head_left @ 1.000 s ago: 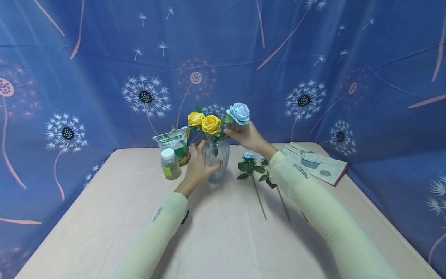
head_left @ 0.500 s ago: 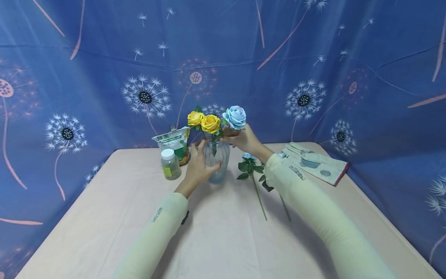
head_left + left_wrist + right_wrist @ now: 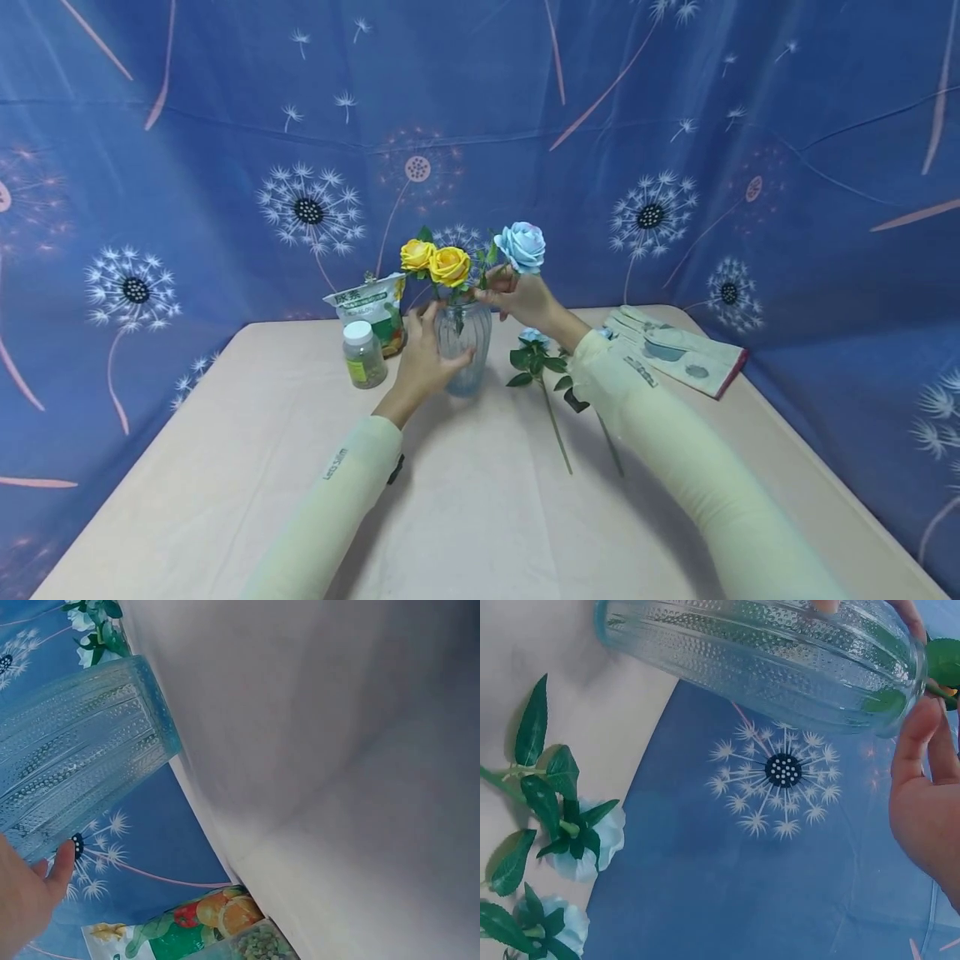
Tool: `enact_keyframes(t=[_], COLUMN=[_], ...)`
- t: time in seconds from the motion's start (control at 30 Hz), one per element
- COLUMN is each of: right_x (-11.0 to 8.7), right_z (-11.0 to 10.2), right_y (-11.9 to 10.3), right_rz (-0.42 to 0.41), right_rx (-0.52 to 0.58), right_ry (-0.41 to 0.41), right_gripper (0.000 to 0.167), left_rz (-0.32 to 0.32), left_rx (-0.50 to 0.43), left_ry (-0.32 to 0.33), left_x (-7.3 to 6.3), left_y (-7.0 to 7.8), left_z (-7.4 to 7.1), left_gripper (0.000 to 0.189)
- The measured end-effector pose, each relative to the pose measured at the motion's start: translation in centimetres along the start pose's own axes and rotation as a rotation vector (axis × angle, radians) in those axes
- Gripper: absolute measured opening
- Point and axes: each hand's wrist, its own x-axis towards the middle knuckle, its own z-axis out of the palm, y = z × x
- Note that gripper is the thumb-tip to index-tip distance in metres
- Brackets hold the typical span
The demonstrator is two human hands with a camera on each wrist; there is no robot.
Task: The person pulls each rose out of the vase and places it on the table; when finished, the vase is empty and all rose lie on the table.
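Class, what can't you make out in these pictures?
Head: stem of the raised blue rose, partly behind the right hand.
Head: number of lying roses, partly covered by the right sleeve.
Head: print on the jar's label, too small.
Left wrist: mouth of the vase, cut off by left edge.

Vase cut off by left wrist view's edge, one loose rose partly hidden behind right sleeve

One each: vase, jar, bag; two yellow roses; at least three blue roses.
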Motion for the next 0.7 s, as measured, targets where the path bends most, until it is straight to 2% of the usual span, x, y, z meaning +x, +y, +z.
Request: enact_keyframes(t=[0.13,0.23,0.33,0.4,0.63,0.7], right_x=[-0.1,-0.2,-0.4,-0.5,-0.8,-0.8], right_z=[0.1,0.5,0.9,1.1,1.2,1.0], right_y=[0.3,0.4,0.3,0.1,0.2,0.4], right_rz=[-0.144,-0.206,-0.225,-0.251,-0.229,-0.269], right_rx=[-0.013,0.010,0.016,-0.022,-0.074,-0.077], right_ry=[0.055,0.085,0.097,0.093,0.010,0.021], right_gripper=[0.016,0.014,0.013,0.014,0.020,0.019], left_rz=[-0.001,-0.021,-0.029,-0.024,-0.022,-0.021], left_rx=[-0.004,0.001,0.003,0.004,0.012,0.008], left_ry=[-0.006,-0.015,-0.016,-0.010,-0.004,-0.005], left_x=[0.1,0.0,-0.1,-0.1,-0.1,-0.1], left_y=[-0.1,-0.1,0.0,0.0,0.2,0.2], left_z=[0.0,-0.1,-0.1,-0.1,-0.1,-0.1], left_gripper=[0.093,0.091,0.089,0.088,0.088,0.087])
